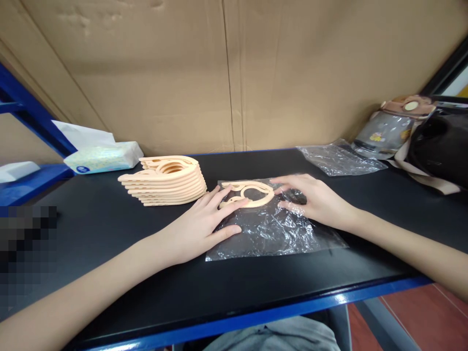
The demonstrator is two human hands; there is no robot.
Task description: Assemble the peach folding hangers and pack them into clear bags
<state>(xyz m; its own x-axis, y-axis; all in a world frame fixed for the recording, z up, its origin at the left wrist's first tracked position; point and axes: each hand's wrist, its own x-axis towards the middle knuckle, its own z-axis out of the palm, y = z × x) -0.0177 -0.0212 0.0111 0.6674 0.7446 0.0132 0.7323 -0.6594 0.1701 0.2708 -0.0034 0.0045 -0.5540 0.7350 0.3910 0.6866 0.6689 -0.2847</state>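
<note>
A peach-coloured folding hanger (268, 199) lies flat at the far edge of a clear plastic bag (263, 239). Whether it is inside the bag or on top of it, I cannot tell. My left hand (199, 226) rests with fingers spread, its fingertips over the left end of the hanger and its thumb on the plastic. At the hanger's right end is my right hand (316, 200), fingers curved and apart, touching the crinkled film. Just beyond my left hand stands a neat stack of matching hangers (168, 183).
A tissue pack (106, 156) sits at the back left of the black table (234, 287). Toward the back right lie another clear plastic bag (338, 158), a strapped water bottle (383, 131) and a dark bag (444, 146). Cardboard (164, 73) stands along the back.
</note>
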